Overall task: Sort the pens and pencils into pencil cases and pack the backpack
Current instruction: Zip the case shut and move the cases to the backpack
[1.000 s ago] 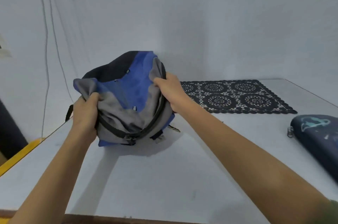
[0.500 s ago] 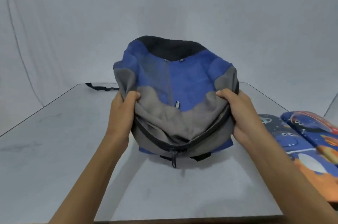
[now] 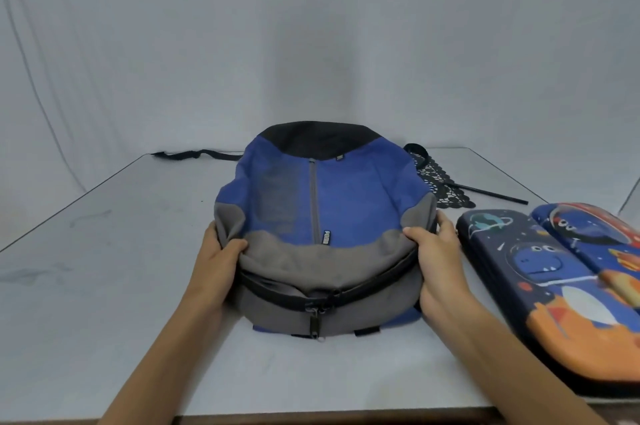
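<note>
A blue, grey and black backpack [image 3: 332,209] lies flat in the middle of the white table [image 3: 114,286], its zipped top end facing me. My left hand [image 3: 218,265] grips the grey fabric at its left corner. My right hand [image 3: 436,258] grips the grey fabric at its right corner. Two hard pencil cases lie to the right: a dark blue one with a dinosaur astronaut [image 3: 533,272], and a second with a similar space print [image 3: 595,237] behind it. Both are shut.
A black lace mat [image 3: 440,185] and a thin black stick [image 3: 491,194] lie behind the backpack's right side. A black strap [image 3: 194,155] trails along the table's far edge at left. A white cloth backdrop hangs behind.
The backpack has come down from being held up and tilted to lying flat on the table. My view has swung right, bringing both pencil cases into view. Both hands keep their grip.
</note>
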Action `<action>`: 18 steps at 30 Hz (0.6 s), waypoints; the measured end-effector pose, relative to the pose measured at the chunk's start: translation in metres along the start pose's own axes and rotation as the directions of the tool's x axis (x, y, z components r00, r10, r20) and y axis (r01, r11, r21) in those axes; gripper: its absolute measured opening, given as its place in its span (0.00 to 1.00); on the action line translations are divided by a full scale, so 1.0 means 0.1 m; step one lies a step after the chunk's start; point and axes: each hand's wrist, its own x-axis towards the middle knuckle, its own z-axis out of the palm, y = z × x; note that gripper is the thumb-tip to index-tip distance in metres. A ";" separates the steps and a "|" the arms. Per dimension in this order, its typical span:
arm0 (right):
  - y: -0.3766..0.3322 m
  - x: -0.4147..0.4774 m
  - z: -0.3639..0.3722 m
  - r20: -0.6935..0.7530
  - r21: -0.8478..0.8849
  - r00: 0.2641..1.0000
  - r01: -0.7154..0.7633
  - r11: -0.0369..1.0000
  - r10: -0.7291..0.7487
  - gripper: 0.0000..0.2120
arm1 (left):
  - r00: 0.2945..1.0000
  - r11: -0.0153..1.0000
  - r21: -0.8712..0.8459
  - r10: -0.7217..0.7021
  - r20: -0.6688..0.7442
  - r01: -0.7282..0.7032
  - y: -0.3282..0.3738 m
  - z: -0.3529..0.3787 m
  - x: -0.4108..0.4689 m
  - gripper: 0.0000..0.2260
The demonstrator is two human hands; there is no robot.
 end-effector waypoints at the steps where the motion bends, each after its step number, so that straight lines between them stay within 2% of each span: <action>1: 0.00 0.02 0.01 -0.005 0.004 1.000 -0.004 1.000 0.004 0.28 | 1.000 1.000 0.003 -0.002 0.001 0.002 0.00 0.00 0.02 0.21; 7: 0.05 0.12 0.04 -0.001 -0.003 1.000 -0.016 1.000 0.016 0.28 | 1.000 0.999 0.032 0.019 0.018 -0.019 -0.02 0.02 0.15 0.19; 12: 0.05 0.14 0.00 0.027 -0.010 0.999 -0.028 1.000 0.029 0.29 | 0.998 0.997 0.037 0.067 -0.019 -0.066 0.00 0.01 0.11 0.23; 15: 0.07 0.14 -0.02 0.043 -0.020 0.999 -0.017 1.000 0.018 0.30 | 0.974 0.970 0.152 0.206 -0.090 -0.191 0.06 0.01 -0.03 0.28; 18: 0.07 0.09 -0.02 0.031 -0.082 0.998 0.049 0.995 -0.047 0.35 | 0.902 0.882 0.239 0.429 -0.049 -0.406 0.13 0.03 -0.24 0.25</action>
